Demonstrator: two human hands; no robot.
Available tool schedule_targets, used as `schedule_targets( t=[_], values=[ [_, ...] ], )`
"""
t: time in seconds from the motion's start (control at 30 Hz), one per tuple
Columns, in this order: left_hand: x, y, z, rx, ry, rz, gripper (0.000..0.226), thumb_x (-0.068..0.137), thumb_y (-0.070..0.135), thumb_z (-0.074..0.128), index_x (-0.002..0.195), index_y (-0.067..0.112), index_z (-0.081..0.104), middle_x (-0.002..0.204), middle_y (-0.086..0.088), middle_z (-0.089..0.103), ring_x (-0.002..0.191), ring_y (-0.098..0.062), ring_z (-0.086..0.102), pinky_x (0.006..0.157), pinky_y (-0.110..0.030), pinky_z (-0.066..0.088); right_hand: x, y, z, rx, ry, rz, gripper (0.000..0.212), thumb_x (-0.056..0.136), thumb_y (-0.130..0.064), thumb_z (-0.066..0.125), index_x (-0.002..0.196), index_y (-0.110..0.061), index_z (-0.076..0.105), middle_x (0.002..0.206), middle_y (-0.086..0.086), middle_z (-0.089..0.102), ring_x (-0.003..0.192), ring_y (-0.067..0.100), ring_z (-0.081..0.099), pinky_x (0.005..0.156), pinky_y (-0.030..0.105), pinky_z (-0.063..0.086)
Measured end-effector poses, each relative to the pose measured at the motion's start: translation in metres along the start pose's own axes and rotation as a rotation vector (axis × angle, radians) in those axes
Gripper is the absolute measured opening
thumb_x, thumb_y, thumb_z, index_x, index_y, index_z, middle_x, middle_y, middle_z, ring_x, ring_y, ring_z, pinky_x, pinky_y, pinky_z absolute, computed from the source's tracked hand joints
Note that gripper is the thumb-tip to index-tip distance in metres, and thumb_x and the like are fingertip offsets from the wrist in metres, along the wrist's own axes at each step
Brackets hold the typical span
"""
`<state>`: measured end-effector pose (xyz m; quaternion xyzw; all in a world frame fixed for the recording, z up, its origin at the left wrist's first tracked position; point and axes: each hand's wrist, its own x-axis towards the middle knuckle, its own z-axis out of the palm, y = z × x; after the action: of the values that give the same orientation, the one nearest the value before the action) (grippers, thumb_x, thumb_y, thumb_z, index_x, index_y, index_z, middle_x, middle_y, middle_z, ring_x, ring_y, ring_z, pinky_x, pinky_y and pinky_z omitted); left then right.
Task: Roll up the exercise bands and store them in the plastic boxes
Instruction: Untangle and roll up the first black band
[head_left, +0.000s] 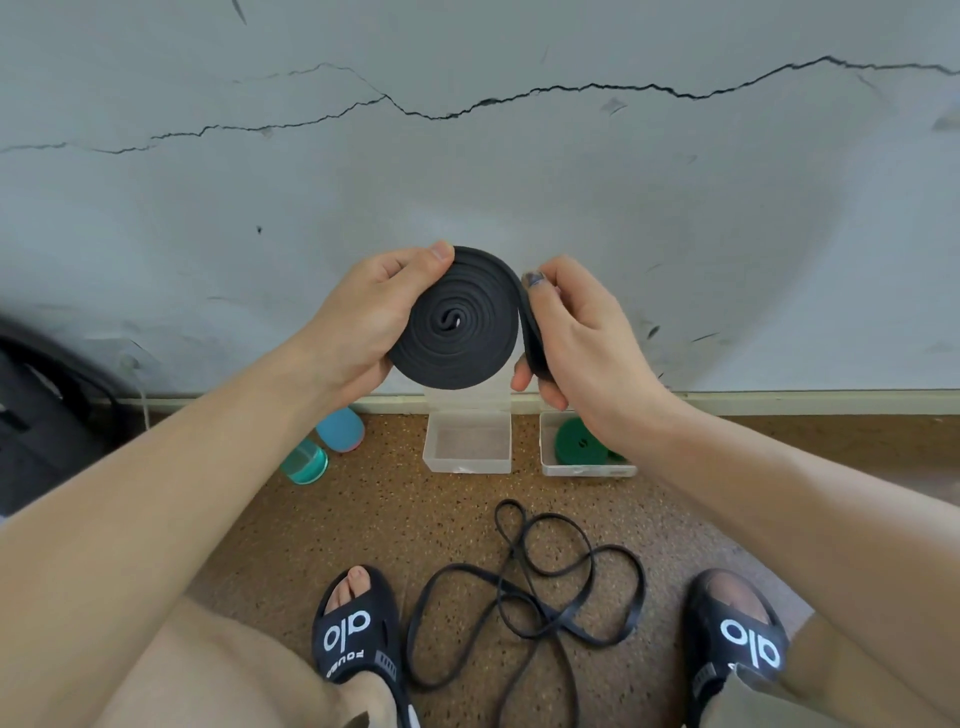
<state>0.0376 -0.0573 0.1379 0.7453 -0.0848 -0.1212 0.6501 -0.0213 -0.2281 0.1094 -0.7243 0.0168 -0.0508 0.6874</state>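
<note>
Hands meet in front of a cracked grey wall (519, 171), both on 1 black exercise band (457, 319) wound into a flat spiral coil. The left hand (363, 322) cups the coil's left edge, thumb curled over its top rim and fingers wrapped behind it. The right hand (576, 332) pinches the band's loose tail where it leaves the coil on the right, thumb on the near side and fingers curled round the far side.

Below the coil, on the speckled brown floor (363, 519) against the skirting, stand 2 clear plastic boxes. The left box (467, 441) has its lid up and nothing in it; the right box (582, 470), just beside it, holds a rolled green band (576, 441). A thin black band (524, 587) lies loose and tangled on the floor between 2 black slides (358, 639). Left of the boxes lie a teal container (305, 462) and a blue rounded object (340, 428).
</note>
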Motion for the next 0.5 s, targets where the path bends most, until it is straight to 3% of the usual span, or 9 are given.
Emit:
schedule_targets(
  t=[0.13,0.2,0.33,0.43,0.5],
  values=[
    [-0.0006,0.0024,0.0,0.004,0.022,-0.017,0.037,0.107,0.033,0.047,0.105,0.006,0.072,0.094,-0.008,0.077,0.087,-0.019,0.073,0.078,-0.031,0.06,-0.0042,-0.0075,0.0002,-0.109,-0.012,-0.085,0.035,0.109,-0.04,0.042,0.088,-0.012,0.045,0.061,0.01,0.053,0.043,0.019,0.062,0.036,0.026,0.036],
    [-0.0016,0.0019,0.0015,0.003,0.026,-0.024,0.038,0.107,0.034,0.047,0.106,0.006,0.073,0.098,-0.01,0.077,0.091,-0.021,0.074,0.081,-0.034,0.06,-0.0054,-0.0076,0.0016,-0.139,0.02,-0.1,0.035,0.108,-0.037,0.045,0.086,-0.011,0.044,0.063,0.015,0.057,0.044,0.02,0.064,0.039,0.029,0.041],
    [-0.0042,0.0026,0.0037,-0.013,0.034,-0.026,0.037,0.107,0.033,0.047,0.101,0.008,0.074,0.095,-0.01,0.078,0.088,-0.02,0.074,0.08,-0.034,0.06,-0.003,-0.007,0.0032,-0.045,0.058,-0.068,0.031,0.107,-0.029,0.049,0.082,-0.011,0.045,0.059,0.002,0.058,0.052,0.03,0.069,0.047,0.04,0.055],
    [-0.0056,0.0047,0.0047,-0.072,0.04,-0.031,0.039,0.108,0.033,0.046,0.102,0.006,0.073,0.096,-0.011,0.078,0.088,-0.021,0.074,0.079,-0.033,0.061,0.0008,-0.0095,0.0028,-0.007,0.077,-0.087,0.023,0.106,-0.029,0.052,0.095,-0.009,0.058,0.066,0.0,0.06,0.058,0.021,0.068,0.057,0.042,0.06],
    [-0.0057,0.0066,0.0076,-0.125,0.057,-0.038,0.038,0.107,0.034,0.047,0.102,0.007,0.074,0.098,-0.011,0.078,0.09,-0.022,0.074,0.08,-0.033,0.061,0.002,-0.012,0.0038,-0.053,0.113,-0.144,0.019,0.106,-0.03,0.053,0.117,-0.019,0.063,0.072,-0.001,0.06,0.065,0.011,0.062,0.062,0.035,0.061]
  ],
)
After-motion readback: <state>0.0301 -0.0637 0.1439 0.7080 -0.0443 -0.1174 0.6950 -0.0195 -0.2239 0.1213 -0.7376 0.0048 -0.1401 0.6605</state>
